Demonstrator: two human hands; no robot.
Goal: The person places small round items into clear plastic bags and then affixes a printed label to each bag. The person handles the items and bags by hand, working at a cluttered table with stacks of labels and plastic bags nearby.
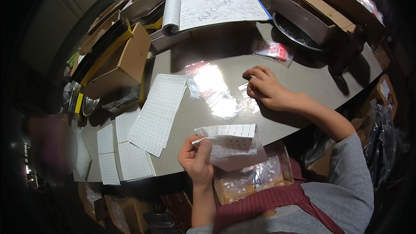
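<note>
My left hand (197, 160) pinches a folded sheet of small white labels (236, 143), bent over above my lap. Over the table, my right hand (269, 90) has its fingers curled together; whether anything sits between the fingertips is hidden. Just beside and below those fingers lies a small clear bag (248, 96) with white stripes. Left of it, a spread of shiny clear zip bags (212, 86) reflects the lamp. Under the label sheet, an open cardboard box (225, 196) on my lap holds clear plastic with small white round pieces.
Stacks of label sheets (158, 108) lie on the left of the table (182, 123). Cardboard bins (123, 63) line the left and far edges. A clipboard of papers (221, 13) rests at the back, near a red-and-clear packet (274, 51) and a round black tray (294, 32).
</note>
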